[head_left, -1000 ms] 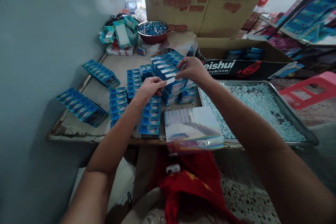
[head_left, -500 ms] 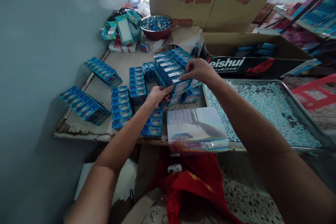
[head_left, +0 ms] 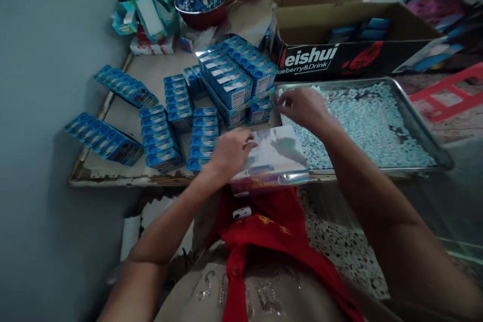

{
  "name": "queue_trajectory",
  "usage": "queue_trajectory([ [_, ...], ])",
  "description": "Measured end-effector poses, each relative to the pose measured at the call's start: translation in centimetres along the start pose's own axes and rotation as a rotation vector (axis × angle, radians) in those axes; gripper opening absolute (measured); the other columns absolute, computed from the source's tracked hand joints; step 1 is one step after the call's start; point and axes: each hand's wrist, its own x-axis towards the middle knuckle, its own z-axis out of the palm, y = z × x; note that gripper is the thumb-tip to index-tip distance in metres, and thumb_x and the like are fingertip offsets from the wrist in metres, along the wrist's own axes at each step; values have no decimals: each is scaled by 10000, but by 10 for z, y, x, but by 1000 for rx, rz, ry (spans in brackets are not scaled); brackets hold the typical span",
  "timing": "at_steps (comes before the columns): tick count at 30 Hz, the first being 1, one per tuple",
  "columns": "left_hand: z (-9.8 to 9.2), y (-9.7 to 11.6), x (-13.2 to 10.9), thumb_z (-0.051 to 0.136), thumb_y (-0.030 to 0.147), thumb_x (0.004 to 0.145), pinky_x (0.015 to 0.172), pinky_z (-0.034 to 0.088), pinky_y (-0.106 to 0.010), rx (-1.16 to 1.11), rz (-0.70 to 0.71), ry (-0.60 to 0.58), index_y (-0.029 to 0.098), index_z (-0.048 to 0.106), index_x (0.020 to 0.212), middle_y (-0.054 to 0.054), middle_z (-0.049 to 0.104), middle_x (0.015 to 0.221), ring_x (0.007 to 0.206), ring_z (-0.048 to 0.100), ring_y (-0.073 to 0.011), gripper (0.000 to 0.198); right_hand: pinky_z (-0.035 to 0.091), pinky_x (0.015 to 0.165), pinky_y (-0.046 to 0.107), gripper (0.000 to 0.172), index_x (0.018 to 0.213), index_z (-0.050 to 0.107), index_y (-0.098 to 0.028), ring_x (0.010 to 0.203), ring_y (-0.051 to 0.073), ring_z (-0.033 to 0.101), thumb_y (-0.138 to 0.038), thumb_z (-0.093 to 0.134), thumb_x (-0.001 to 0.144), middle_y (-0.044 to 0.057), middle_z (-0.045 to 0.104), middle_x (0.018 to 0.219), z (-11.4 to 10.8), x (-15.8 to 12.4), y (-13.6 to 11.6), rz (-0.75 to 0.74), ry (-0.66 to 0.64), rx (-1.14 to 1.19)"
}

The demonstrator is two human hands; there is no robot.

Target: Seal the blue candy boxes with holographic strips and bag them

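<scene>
Left hand (head_left: pixel 232 151) shifted to silvery pack (head_left: pixel 281 153), right hand (head_left: pixel 306 108) over pellet tray (head_left: pixel 422 119) | grips unclear | (black carton (head_left: pixel 341 60) blocks tray's far side)

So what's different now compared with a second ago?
Both hands have let go of the white strip and left the front blue box. The left hand came back toward the person, to the shiny sheets; the right hand moved right, to the left side of the tray. The tray and red bowl stayed put.
</scene>
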Motion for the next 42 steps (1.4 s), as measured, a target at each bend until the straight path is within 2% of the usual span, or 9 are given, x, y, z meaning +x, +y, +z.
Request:
queue_trajectory([
  [3,53,15,20,605,168,1017,1125,487,-415,177,-94,-36,128,711,1290,-171,724,1360,1303,642,-311,295,530,898,414,278,1093,811,-232,968,302,721,-441,695,952,105,791,1053,24,-27,29,14,-261,-64],
  [8,85,-2,53,537,235,1056,1110,473,-482,259,-335,-70,137,735,1261,-202,714,1369,1339,608,-358,301,523,994,423,715,1451,669,-182,1157,348,674,-502,858,840,190,691,1312,50,-48,48,48,-245,-50],
  [13,72,-19,55,662,245,995,981,517,-365,55,-322,-137,202,820,1033,-141,789,1192,1171,706,-290,168,489,1005,419,504,1303,754,-181,1202,346,627,-330,867,835,193,644,1327,52,-57,53,126,-173,9],
  [18,50,4,57,593,252,1032,923,509,-350,120,-285,-53,195,833,1015,-131,777,1165,1108,714,-270,247,397,999,484,316,1271,767,-214,1230,384,576,-264,633,990,173,716,1264,37,-75,24,-49,83,-65],
  [24,33,27,58,574,267,1054,885,498,-364,169,-222,-50,181,825,1051,-130,770,1150,1105,710,-277,266,364,971,458,381,1272,753,-227,1141,327,613,-307,418,1109,146,752,1241,45,-82,-17,-183,152,-100],
  [27,35,25,58,571,269,1055,888,496,-362,146,-234,-32,181,825,1027,-127,771,1135,1092,708,-269,270,350,1009,467,405,1336,716,-222,1125,315,612,-266,378,1116,143,763,1234,63,-89,-20,-232,172,-136],
  [33,37,17,55,556,250,1050,880,496,-352,106,-266,-42,187,821,1009,-117,773,1104,1046,708,-257,276,328,1094,491,443,1451,658,-260,1277,302,591,-214,388,1102,92,678,1513,80,-127,-20,-288,203,-98],
  [37,34,22,53,578,254,1043,889,495,-352,101,-215,-52,181,816,1023,-122,765,1118,1061,703,-259,250,354,1044,474,390,1381,707,-283,1160,300,626,-352,440,1106,87,792,1239,65,-126,-21,-160,246,-6],
  [42,30,34,49,578,275,1051,906,495,-364,117,-176,-19,188,811,1019,-124,763,1115,1070,697,-267,251,357,930,464,365,1235,782,-289,1046,324,598,-410,474,1082,117,764,1015,42,-100,-23,-114,241,-43],
])
